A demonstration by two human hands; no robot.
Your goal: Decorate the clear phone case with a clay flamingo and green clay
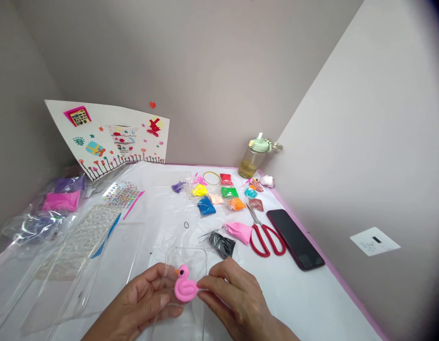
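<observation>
A pink clay duck [186,287] with a black eye and an orange beak lies on a clear plastic case [186,251] near the front of the table. My left hand [143,298] holds the case by its left side, fingers around the edge and the thumb close to the duck. At the duck's right end, the thumb and index finger of my right hand [237,293] pinch its pointed pink tail. Just beyond my right hand are a black clay packet [222,244] and a pink clay packet [240,232].
Red-handled scissors [265,237] and a phone [295,239] lie at the right. Several coloured clay packets, including a blue one [205,206], sit farther back near a bottle [253,158]. Plastic sheets [80,241] and a gem sheet [123,194] cover the left.
</observation>
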